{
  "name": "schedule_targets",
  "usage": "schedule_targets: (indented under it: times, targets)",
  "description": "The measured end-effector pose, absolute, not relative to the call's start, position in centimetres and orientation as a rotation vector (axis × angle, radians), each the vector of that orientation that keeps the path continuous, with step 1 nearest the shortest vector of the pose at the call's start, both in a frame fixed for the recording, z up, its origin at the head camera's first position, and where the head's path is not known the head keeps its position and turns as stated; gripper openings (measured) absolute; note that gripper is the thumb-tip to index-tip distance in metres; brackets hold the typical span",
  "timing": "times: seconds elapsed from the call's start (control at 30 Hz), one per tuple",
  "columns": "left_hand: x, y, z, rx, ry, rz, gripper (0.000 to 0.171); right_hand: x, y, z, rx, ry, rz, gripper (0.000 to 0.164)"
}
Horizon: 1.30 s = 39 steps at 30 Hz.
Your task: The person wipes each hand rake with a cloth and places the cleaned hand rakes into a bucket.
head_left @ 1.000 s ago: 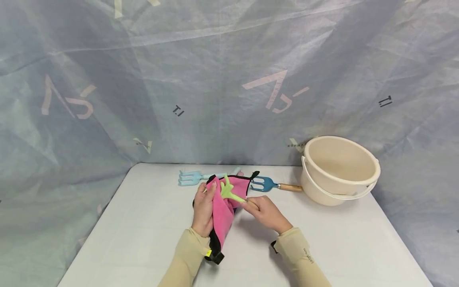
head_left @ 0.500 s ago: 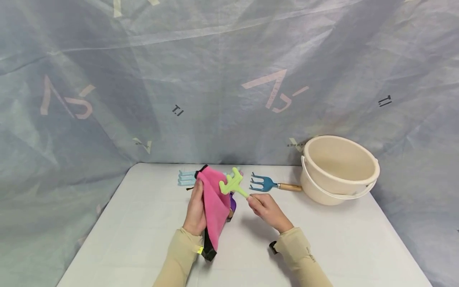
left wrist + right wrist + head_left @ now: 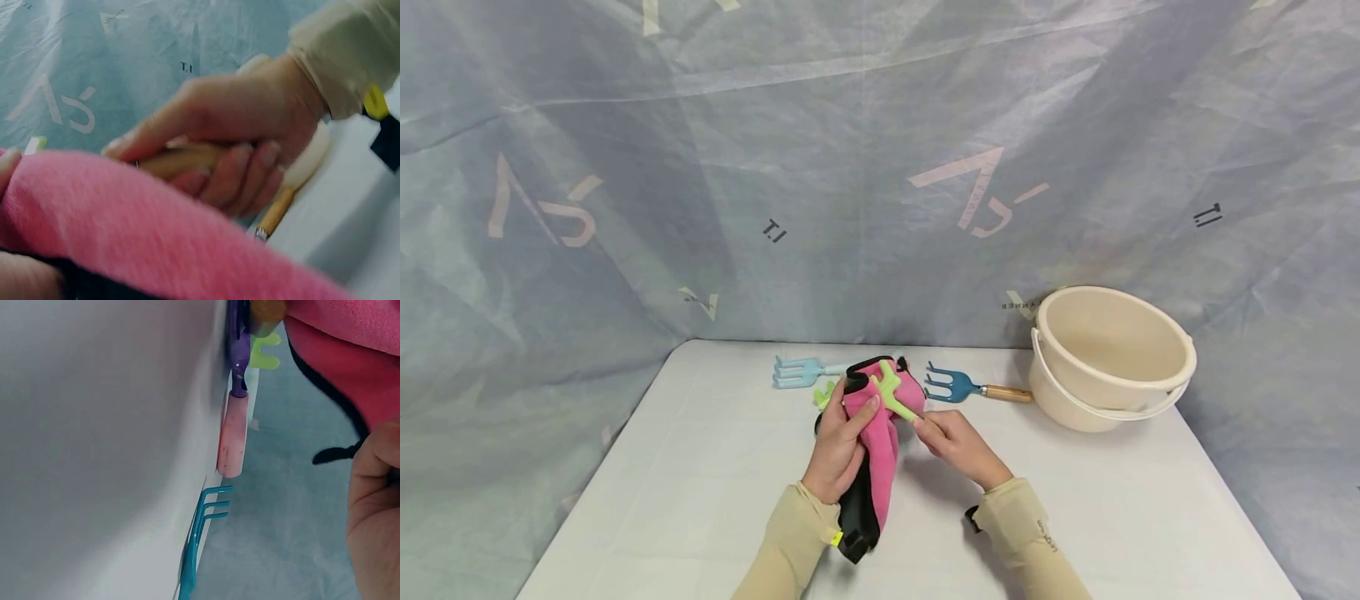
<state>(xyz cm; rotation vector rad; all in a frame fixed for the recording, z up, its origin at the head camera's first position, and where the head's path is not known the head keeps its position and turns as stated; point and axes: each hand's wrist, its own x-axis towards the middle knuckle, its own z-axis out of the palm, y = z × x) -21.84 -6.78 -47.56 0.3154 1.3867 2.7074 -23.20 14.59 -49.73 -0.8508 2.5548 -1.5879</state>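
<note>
My left hand [image 3: 838, 450] holds a pink cloth [image 3: 882, 467] with black trim, which hangs down toward the forearm and spreads behind the tool. The thumb lies on the cloth's pink face. My right hand [image 3: 961, 446] grips the wooden handle [image 3: 181, 161] of a lime-green hand rake [image 3: 891, 390], its prongs up and its head against the cloth in the head view. In the left wrist view the cloth [image 3: 137, 219] covers most of the rake's head; only a small green bit [image 3: 36, 145] shows above it.
Behind the cloth lie a light blue hand rake [image 3: 799, 372], another lime-green pronged tool [image 3: 823, 395] and a purple tool with a pink handle [image 3: 232, 440]. A blue hand fork [image 3: 952, 386] with a wooden handle lies beside a cream bucket [image 3: 1097, 408] at the right.
The cloth swung left off the rake half a second ago, baring the purple tool. Now my left hand has brought it back right, against the green rake head. The right hand has barely moved.
</note>
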Motion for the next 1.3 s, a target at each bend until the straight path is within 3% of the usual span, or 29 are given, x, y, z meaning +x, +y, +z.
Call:
schedule_targets:
  times: [0.43, 0.73, 1.03, 1.13, 1.3]
  targets:
    - [-21.8, -6.9, -47.2, 0.11, 1.419, 2.764, 0.035, -23.0, 14.0, -50.0, -0.93, 2.642, -1.448, 0.042]
    - [-22.2, -7.7, -47.4, -0.001, 1.478, 2.757, 0.041, -22.7, 13.3, -49.8, -0.955, 2.681, -1.367, 0.044]
    - [-23.5, -8.8, -48.9, -0.288, 2.085, 2.535, 0.059, -23.1, 14.0, -49.8, -0.975, 2.664, -1.284, 0.045]
    - [-24.2, -10.1, -49.3, -0.369, 2.107, 2.589, 0.057, -23.1, 14.6, -49.4, -0.986, 2.609, -1.323, 0.047]
    - [-24.2, -10.9, -48.5, -0.094, 1.728, 2.812, 0.056, -23.1, 15.3, -48.7, -0.969, 2.53, -1.421, 0.045]
